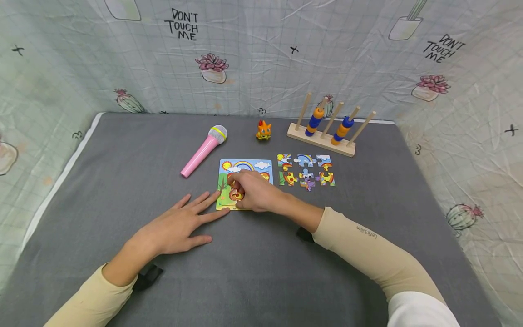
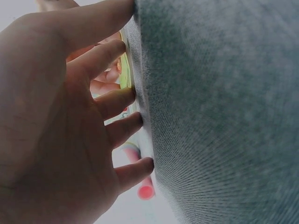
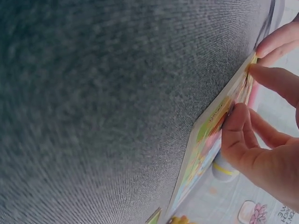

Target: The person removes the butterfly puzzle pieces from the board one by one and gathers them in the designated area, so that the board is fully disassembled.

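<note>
- Grey felt table (image 1: 122,181) under everything; pink toy microphone (image 1: 203,151) lying beyond the left hand, untouched.
- Left hand (image 1: 180,226) flat on the felt, fingers straight, fingertips (image 1: 222,212) touching the near left corner of the puzzle board (image 1: 245,169), steadying it.
- Right hand (image 1: 253,190) curled over the board's near half, pinching a puzzle piece (image 1: 236,195) with an orange swirl, apparently pressing it into place.
- Six loose pieces (image 1: 305,171) just right of the right hand, laid out in two rows, not yet placed; most of the job probably left.
- Orange toy (image 1: 263,130) and bead rack (image 1: 327,129) farther back.
</note>
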The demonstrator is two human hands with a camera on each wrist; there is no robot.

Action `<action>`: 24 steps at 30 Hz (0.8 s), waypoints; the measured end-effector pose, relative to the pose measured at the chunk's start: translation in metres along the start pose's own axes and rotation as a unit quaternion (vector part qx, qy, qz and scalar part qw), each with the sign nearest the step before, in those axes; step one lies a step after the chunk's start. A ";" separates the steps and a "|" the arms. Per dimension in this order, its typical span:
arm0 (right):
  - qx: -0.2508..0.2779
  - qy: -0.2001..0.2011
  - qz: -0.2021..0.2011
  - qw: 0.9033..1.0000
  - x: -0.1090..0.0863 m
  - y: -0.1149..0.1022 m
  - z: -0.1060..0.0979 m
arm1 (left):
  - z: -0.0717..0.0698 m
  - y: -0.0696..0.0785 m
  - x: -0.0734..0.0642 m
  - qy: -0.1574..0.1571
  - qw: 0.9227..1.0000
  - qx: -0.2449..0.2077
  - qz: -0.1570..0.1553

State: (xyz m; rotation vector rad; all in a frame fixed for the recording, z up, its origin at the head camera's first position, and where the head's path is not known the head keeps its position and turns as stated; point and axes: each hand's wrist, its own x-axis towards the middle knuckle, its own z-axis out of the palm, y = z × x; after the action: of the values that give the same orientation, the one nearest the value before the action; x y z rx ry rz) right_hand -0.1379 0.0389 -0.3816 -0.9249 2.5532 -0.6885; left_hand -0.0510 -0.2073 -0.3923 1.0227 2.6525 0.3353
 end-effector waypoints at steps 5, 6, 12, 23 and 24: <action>0.009 0.006 0.001 1.000 0.002 0.003 0.001 | 0.000 0.000 0.000 0.002 1.000 -0.002 0.001; 0.012 0.007 0.003 1.000 0.002 0.003 0.001 | 0.000 0.000 0.000 0.002 1.000 -0.001 0.001; 0.032 0.013 0.010 0.999 0.001 0.003 0.001 | 0.000 0.000 0.000 0.002 1.000 -0.002 0.001; 0.078 0.017 0.025 0.997 -0.005 0.006 -0.004 | -0.002 0.000 -0.001 -0.001 1.000 -0.005 0.001; 0.081 0.017 0.027 0.996 -0.006 0.007 -0.004 | -0.002 0.000 -0.001 -0.001 1.000 -0.005 0.001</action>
State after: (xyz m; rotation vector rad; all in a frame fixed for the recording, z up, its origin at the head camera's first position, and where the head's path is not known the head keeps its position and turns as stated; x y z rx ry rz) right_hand -0.1386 0.0492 -0.3811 -0.7955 2.4972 -0.8874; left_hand -0.0513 -0.2081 -0.3904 1.0221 2.6454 0.3478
